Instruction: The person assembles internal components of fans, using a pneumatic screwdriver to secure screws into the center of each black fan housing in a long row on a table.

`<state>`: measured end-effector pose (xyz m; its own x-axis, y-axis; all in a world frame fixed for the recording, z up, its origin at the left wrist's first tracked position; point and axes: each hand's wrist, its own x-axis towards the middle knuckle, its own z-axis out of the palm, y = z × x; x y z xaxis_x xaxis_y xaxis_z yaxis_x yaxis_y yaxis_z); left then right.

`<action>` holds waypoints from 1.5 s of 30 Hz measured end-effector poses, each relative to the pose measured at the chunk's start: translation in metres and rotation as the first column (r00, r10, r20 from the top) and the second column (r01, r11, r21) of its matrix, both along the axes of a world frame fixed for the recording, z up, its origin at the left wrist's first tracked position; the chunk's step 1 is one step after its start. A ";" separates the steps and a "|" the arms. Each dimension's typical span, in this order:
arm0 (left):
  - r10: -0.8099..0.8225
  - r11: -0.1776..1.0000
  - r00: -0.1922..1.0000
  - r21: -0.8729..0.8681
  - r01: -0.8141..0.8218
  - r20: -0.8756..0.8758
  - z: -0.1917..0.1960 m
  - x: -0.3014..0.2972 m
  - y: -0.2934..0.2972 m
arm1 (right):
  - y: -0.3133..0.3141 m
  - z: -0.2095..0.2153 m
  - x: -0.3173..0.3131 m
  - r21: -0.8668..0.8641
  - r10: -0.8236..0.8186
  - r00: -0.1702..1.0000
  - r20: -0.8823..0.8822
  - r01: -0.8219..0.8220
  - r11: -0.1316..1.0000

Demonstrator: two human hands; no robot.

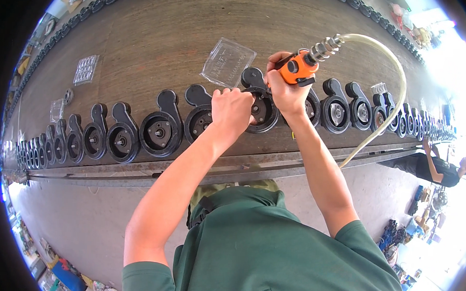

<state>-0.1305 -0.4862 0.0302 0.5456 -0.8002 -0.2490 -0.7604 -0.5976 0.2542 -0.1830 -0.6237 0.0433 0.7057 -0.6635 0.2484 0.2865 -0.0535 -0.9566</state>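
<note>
My right hand (pixel 286 90) grips an orange and black air-driven screwdriver (pixel 297 68), held upright over a black round housing (pixel 261 109) in the middle of the bench. A pale hose (pixel 397 74) runs from the tool's metal fitting and loops down to the right. My left hand (pixel 230 110) is closed over the left rim of that same housing, holding it. The tool's tip is hidden behind my hands.
A long row of like black housings (pixel 160 128) runs left to right along the brown wooden bench (pixel 160 33). Clear plastic trays (pixel 227 62) lie behind the row. A metal rail (pixel 138 168) edges the bench. Another person (pixel 440 167) works at far right.
</note>
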 end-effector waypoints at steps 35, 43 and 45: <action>0.011 0.989 0.999 -0.144 -0.016 -0.039 -0.009 -0.003 0.004 | 0.007 -0.004 0.001 -0.369 -0.050 0.998 0.046 0.063 0.927; -0.001 0.995 0.998 -0.100 -0.006 -0.063 -0.004 -0.001 0.002 | 0.010 -0.006 0.002 -0.363 -0.045 0.998 0.043 0.057 0.930; 0.016 0.993 0.998 -0.116 -0.023 -0.065 -0.007 -0.002 0.001 | 0.010 -0.003 0.001 -0.319 -0.016 1.000 0.021 0.022 0.948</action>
<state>-0.1322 -0.4848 0.0236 0.5471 -0.8153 -0.1895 -0.7289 -0.5753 0.3711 -0.1823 -0.6133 0.0400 0.6872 -0.5605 0.4621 0.2999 -0.3605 -0.8832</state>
